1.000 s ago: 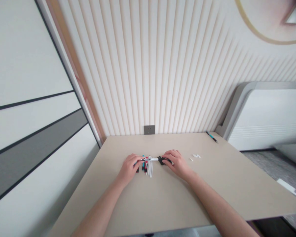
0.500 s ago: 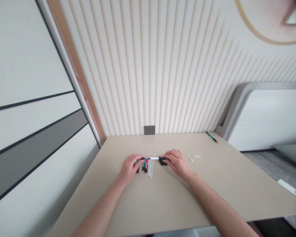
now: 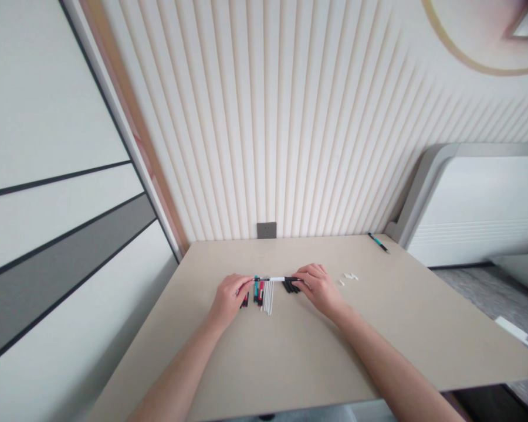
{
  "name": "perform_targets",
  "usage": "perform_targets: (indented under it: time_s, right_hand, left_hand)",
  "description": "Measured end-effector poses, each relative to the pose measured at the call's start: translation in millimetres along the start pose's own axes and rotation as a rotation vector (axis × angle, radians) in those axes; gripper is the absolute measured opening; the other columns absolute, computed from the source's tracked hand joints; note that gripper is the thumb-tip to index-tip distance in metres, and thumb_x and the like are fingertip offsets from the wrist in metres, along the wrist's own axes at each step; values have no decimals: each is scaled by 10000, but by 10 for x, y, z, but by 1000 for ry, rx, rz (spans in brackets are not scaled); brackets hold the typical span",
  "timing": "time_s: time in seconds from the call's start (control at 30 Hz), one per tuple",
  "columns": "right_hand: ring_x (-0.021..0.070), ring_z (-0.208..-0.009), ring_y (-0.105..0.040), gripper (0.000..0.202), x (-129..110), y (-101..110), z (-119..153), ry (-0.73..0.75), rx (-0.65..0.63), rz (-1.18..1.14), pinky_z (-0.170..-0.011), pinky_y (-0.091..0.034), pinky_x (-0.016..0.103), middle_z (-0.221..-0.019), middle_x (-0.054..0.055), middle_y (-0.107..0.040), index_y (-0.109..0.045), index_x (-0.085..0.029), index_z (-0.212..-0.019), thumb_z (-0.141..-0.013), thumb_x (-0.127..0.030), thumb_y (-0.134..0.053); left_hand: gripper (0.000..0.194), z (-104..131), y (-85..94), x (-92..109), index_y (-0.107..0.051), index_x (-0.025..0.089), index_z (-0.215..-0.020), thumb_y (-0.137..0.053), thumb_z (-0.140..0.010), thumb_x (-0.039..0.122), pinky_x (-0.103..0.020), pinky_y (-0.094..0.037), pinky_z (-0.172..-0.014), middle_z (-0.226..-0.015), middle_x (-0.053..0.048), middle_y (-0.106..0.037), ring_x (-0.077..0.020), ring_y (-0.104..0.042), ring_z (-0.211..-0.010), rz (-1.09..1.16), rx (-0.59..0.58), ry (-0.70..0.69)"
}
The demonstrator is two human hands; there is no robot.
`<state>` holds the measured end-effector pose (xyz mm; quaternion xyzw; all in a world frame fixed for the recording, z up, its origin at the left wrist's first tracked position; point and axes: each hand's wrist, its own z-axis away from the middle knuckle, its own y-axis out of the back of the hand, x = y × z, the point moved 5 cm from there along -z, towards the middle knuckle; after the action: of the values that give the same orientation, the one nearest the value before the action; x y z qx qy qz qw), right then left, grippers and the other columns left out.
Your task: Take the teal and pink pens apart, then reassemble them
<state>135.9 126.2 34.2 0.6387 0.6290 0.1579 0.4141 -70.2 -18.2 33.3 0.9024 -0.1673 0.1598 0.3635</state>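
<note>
A black-and-white pen point(image 3: 276, 279) is held level between my two hands, above the parts on the table. My left hand point(image 3: 229, 296) pinches its black left end. At the other end, the fingers of my right hand point(image 3: 317, 286) are closed on the black part. Beneath the pen lie several thin white sticks point(image 3: 268, 299), side by side. Teal and red pen parts point(image 3: 258, 293) lie left of them, and further dark and red pieces point(image 3: 245, 301) are partly hidden by my left hand. Several black pen parts point(image 3: 289, 286) lie near my right fingers.
Several small white pieces point(image 3: 349, 276) are scattered right of my right hand. A teal-and-black pen point(image 3: 379, 242) lies at the table's far right corner. The beige table point(image 3: 281, 357) meets a ribbed wall with a dark socket point(image 3: 266, 230).
My right hand has risen slightly with its end of the pen. More of the black parts beneath it show now. Both hands keep their hold.
</note>
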Motion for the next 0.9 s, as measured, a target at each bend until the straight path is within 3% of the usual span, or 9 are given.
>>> perform_targets:
  time_s: [0.23,0.4,0.53,0.7,0.9]
  right_hand:
    - [209,-890,-588,198,-26,-13,6,-9,-10,-10,-809,-425,379,-959,67,-681,-687,-251,-1037,-955,-329,-524]
    - [213,-886,-589,213,-46,-16,6,-25,17,-8,-808,-428,385,-953,75,-682,-693,-249,-1030,-958,-340,-514]
    - [222,-893,-584,211,-6,-12,23,-50,65,-1,-800,-430,388,-957,76,-680,-691,-246,-1028,-955,-341,-518]
    - [225,-895,-586,213,48,-21,47,-56,85,10,-799,-440,394,-966,80,-681,-690,-244,-1043,-956,-327,-513]
    - [232,-909,-591,223,83,30,39,-70,126,40,-805,-445,399,-974,83,-681,-684,-250,-1070,-953,-339,-516]
  left_hand:
    - [200,24,-18,15,-721,212,-1001,-543,-939,278,-368,-534,-818,-940,-65,-750,-198,-680,-849,41,-5,-26]
    - [246,45,-44,-21,-689,203,-1113,-526,-944,277,-353,-553,-809,-966,-76,-740,-195,-683,-864,96,7,36]
    - [332,72,-128,-14,-590,194,-1270,-497,-956,250,-349,-539,-890,-1066,-81,-715,-186,-666,-975,222,-77,53]
    - [333,97,-162,35,-596,196,-1265,-488,-955,249,-376,-529,-912,-1108,-92,-696,-199,-649,-1018,224,-143,39]
    - [457,74,-172,106,-421,195,-1416,-457,-964,253,-357,-537,-849,-1077,-105,-674,-164,-637,-838,228,-180,18]
